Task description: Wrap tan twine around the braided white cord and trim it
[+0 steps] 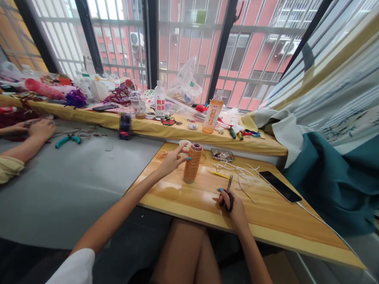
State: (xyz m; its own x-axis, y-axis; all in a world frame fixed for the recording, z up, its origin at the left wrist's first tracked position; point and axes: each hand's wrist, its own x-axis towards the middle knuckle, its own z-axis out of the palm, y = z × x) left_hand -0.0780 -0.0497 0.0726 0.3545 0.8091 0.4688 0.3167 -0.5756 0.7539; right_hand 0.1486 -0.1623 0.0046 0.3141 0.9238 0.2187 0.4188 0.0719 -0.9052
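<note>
An upright spool of orange-brown thread stands on the wooden board. My left hand is beside its upper left, fingers apart and stretched out. The thumb is at the spool's side, though I cannot tell how firmly it touches. Behind those fingers a small white cup is partly hidden. In my right hand, lower right of the spool, is a pair of black-handled scissors with the blades pointing up and away. Yellow tweezers and loose white cords lie just beyond the scissors.
A clear tray of small beads sits at the board's back, a phone with a cable at its right. Bottles, including an orange drink, line the cloth-covered ledge. At left are teal pliers and another person's hands.
</note>
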